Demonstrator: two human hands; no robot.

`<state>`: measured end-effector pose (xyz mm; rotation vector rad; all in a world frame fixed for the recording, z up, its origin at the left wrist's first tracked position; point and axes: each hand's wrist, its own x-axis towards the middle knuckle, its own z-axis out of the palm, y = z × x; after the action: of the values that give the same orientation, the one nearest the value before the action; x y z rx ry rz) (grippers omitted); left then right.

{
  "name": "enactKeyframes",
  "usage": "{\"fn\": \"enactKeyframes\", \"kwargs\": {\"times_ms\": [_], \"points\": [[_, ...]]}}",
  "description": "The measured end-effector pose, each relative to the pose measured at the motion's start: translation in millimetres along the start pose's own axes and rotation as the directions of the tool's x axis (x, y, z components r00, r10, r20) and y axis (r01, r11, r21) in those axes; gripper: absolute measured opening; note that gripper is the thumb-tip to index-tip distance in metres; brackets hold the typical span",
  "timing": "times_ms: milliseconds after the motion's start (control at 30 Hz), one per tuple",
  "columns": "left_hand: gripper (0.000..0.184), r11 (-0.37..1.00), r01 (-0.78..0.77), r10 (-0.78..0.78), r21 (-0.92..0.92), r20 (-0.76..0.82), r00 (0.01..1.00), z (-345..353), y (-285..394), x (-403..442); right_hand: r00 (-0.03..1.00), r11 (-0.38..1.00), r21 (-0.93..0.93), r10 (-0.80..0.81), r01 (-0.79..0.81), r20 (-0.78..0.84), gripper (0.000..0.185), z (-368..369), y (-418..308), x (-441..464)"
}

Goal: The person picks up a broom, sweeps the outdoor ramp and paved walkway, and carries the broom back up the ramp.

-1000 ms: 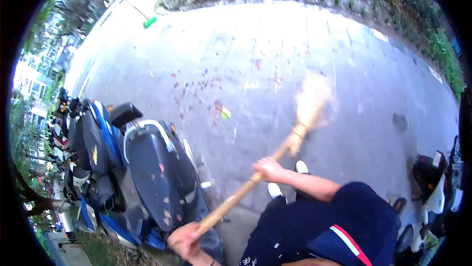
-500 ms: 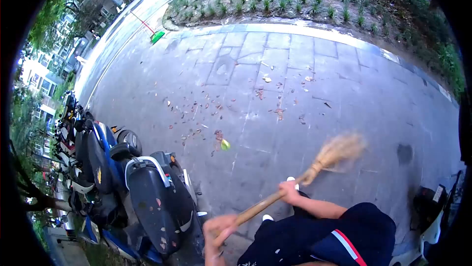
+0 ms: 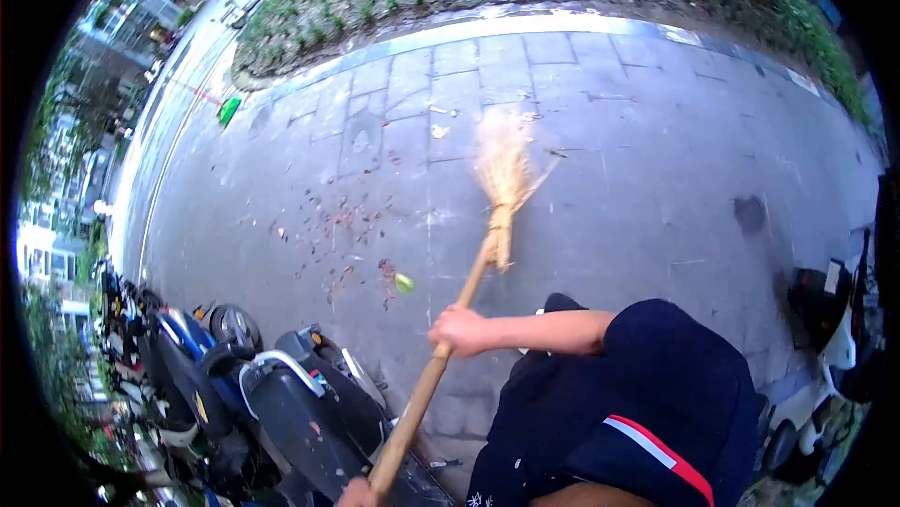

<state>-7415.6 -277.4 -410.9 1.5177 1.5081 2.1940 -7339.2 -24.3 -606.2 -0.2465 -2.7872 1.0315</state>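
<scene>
A straw broom [image 3: 503, 179] with a long wooden handle reaches across the middle of the view, its blurred bristles pointing away from me over the paving. My right hand [image 3: 459, 331] is closed around the handle partway down from the binding. At the bottom edge my left hand [image 3: 359, 493], partly cut off, grips the handle's near end. Scattered dry leaves [image 3: 347, 216] lie on the ground to the left of the bristles. Close to them is a yellow-green leaf [image 3: 404, 283].
Parked scooters [image 3: 309, 413] line the left side, close to my left hand. Another scooter [image 3: 830, 320] stands at the right. A stone kerb [image 3: 562, 22] borders a planted bed ahead. A green broom or dustpan with a red handle [image 3: 228, 111] stands at the far left.
The broom has swung from right to left and forward, its bristles now on the paving ahead. My right hand moved left, and my left hand dropped toward the bottom edge. The view shifted too.
</scene>
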Motion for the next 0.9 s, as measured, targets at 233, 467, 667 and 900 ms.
{"fn": "enactKeyframes", "kwargs": {"times_ms": [233,467,667,900], "points": [[0.004,0.652,0.756,-0.680,-0.061,0.393,0.619,142,-195,5,0.737,0.785,-0.041,0.561,-0.618,-0.377,0.016,-42,178,-164],[0.006,0.678,0.733,-0.362,-0.052,0.845,0.395,329,-263,51,0.445,0.640,0.033,0.570,-0.768,-0.691,0.016,-57,286,-267],[0.023,0.636,0.651,-0.766,0.414,0.236,0.598,231,-158,103,0.883,0.941,0.007,0.320,-0.338,-0.343,0.016,-77,253,-87],[0.008,0.745,0.254,-0.454,0.616,0.191,0.870,261,-45,147,0.896,0.847,0.292,-0.416,0.444,-0.157,0.018,-78,141,99]]}}
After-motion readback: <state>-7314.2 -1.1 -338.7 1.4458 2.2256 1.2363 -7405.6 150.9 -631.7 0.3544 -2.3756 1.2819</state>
